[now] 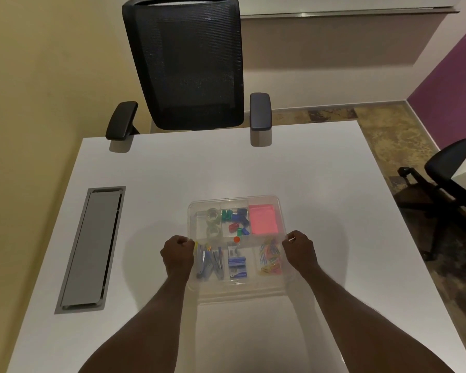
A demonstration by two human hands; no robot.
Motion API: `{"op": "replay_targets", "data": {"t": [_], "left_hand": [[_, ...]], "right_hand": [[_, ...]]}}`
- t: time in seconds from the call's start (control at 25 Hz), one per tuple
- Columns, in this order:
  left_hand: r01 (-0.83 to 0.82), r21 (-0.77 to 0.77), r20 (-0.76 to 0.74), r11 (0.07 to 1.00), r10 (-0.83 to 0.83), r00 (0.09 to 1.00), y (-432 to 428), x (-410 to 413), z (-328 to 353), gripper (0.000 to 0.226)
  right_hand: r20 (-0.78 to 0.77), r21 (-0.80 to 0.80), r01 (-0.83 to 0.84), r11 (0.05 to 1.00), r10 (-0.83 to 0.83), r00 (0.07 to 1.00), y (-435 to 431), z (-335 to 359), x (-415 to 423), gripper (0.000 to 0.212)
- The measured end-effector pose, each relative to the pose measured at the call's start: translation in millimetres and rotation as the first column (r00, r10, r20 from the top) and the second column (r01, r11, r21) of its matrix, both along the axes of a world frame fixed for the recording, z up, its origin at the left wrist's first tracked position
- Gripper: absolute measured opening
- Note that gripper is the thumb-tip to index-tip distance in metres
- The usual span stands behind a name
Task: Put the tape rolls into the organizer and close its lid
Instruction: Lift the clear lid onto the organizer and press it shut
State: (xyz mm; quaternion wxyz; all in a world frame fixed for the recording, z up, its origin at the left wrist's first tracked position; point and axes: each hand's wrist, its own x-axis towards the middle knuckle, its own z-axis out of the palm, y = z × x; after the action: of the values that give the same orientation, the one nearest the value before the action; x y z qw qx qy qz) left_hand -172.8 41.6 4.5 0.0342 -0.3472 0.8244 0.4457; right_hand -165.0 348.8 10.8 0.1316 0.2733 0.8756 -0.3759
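Note:
A clear plastic organizer (234, 200) sits on the white table in front of me, its transparent lid lying over the compartments. Two clear tape rolls (213, 214) lie inside its far left compartment, one behind the other. My left hand (178, 253) is closed on the lid's left edge. My right hand (298, 249) is closed on the lid's right edge. Other compartments hold pink sticky notes, coloured clips, paper clips, staplers and staple boxes.
A grey cable hatch (90, 249) is set into the table (320, 184) at the left. A black mesh office chair (189, 65) stands at the far edge. Another chair (452, 170) is off the table's right side.

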Motion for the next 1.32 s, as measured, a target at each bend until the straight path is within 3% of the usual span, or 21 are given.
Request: {"op": "replay_targets", "data": {"t": [0.16,0.36,0.68,0.88,1.16,1.32], "left_hand": [[0.024,-0.045,-0.067,0.999,-0.027,0.997,1,-5,-1,0.016],[0.129,-0.008,-0.115,0.992,-0.129,0.985,-4,-49,1,0.040],[0.154,-0.067,-0.090,0.986,-0.159,0.983,-18,-101,-11,0.024],[0.253,-0.129,-0.113,0.959,-0.268,0.957,-21,-110,-14,0.022],[0.267,-0.160,-0.107,0.950,-0.286,0.952,-21,-105,-23,0.018],[0.278,-0.128,-0.034,0.952,-0.285,0.958,-13,-117,-24,0.033]], "right_hand": [[0.013,0.003,0.018,1.000,-0.018,1.000,-2,-1,-4,0.023],[-0.073,-0.020,0.032,0.999,-0.033,0.997,-8,4,-33,0.031],[-0.118,-0.009,0.031,0.999,-0.032,0.992,-5,6,-88,0.028],[-0.142,0.025,0.045,0.999,-0.041,0.989,-8,5,-99,0.023],[-0.119,0.035,0.066,0.997,-0.061,0.991,-13,2,-96,0.027],[-0.124,0.072,-0.018,0.997,0.027,0.992,-21,2,-104,0.035]]}}
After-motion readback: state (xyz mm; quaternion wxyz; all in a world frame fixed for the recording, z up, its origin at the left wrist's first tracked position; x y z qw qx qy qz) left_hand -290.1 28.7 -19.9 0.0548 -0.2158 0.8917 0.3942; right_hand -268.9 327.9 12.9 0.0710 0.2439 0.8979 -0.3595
